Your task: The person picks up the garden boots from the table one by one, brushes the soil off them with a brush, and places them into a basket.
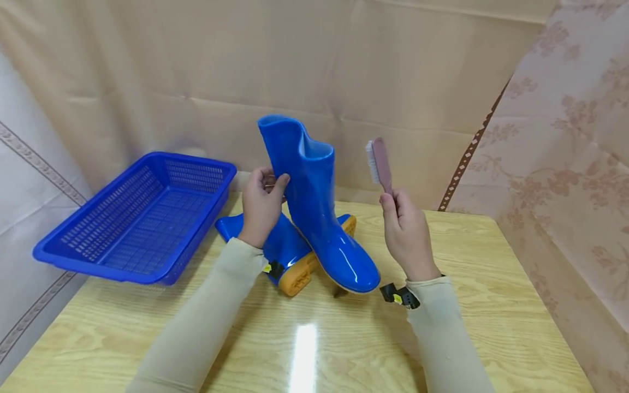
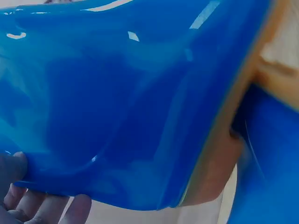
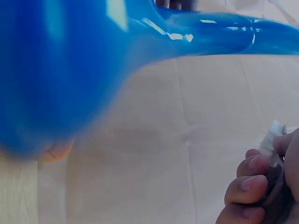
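A glossy blue rubber boot (image 1: 314, 191) stands tilted, its opening up and its toe pointing to the front right. My left hand (image 1: 263, 206) pinches the back of its shaft, thumb on the near side and fingers behind. In the left wrist view the boot's orange-brown heel (image 2: 215, 172) shows beside those fingers. A second blue boot (image 1: 287, 243) with an orange sole lies on its side beneath the upright one. Right of the boots, my right hand (image 1: 408, 234) grips a pinkish-brown scrub brush (image 1: 382, 164) by its handle, white bristles facing left, apart from the boot.
To the left, a blue plastic basket (image 1: 196, 240) with lattice sides sits on the light wooden table (image 1: 491, 305). A beige cloth (image 1: 417, 71) hangs right behind the table. Patterned curtains (image 1: 580, 164) rise along the right side.
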`<state>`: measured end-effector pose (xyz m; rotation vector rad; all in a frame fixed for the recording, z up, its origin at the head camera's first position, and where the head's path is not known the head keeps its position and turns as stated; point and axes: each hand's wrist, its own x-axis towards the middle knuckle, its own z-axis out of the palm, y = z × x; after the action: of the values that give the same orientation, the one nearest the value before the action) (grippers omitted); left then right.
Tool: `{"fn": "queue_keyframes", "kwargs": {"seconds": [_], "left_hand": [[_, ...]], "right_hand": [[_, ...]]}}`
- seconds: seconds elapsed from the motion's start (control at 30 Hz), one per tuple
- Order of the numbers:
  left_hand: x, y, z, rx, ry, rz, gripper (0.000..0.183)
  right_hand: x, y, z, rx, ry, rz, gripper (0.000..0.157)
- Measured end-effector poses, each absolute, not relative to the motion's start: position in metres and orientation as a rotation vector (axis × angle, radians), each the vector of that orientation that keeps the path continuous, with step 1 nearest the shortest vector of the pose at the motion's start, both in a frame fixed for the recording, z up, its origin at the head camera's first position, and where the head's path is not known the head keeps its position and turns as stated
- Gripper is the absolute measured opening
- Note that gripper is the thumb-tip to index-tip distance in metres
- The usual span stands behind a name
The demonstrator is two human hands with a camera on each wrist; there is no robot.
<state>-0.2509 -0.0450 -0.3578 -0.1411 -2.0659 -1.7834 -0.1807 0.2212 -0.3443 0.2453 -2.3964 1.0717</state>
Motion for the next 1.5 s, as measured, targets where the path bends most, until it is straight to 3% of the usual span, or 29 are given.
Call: {"fn": "queue_keyframes", "kwargs": {"seconds": [0.2, 0.57, 0.7, 0.83, 1.23, 1.5], "left_hand": [[-0.255, -0.048, -0.365, -0.121, -2.125, -1.721, 0.038], [-0.233, -0.034, -0.369, -0.240, -2.209, -1.443, 0.029], [-0.207, -0.017, -0.362, -0.354, -2.295, -1.565, 0.044], [-0.201, -0.006, -0.356, -0.274, -2.335, -1.599, 0.058], [-0.209, -0.005, -0.351, -0.218, -2.458, -1.431, 0.055], [-0.208, -0.005, -0.346, -0.225, -2.419, -1.492, 0.029]], "right_hand": [[-0.184, 0.218, -0.350, 0.247, -2.483, 1.024, 0.037], [-0.186, 0.208, -0.356, 0.324, -2.689, 0.947, 0.038], [-0.186, 0.206, -0.354, 0.335, -2.696, 0.940, 0.038], [-0.187, 0.205, -0.353, 0.345, -2.691, 0.923, 0.038], [-0.181, 0.203, -0.350, 0.452, -2.758, 0.902, 0.031], [-0.181, 0.206, -0.348, 0.452, -2.728, 0.892, 0.031]]}}
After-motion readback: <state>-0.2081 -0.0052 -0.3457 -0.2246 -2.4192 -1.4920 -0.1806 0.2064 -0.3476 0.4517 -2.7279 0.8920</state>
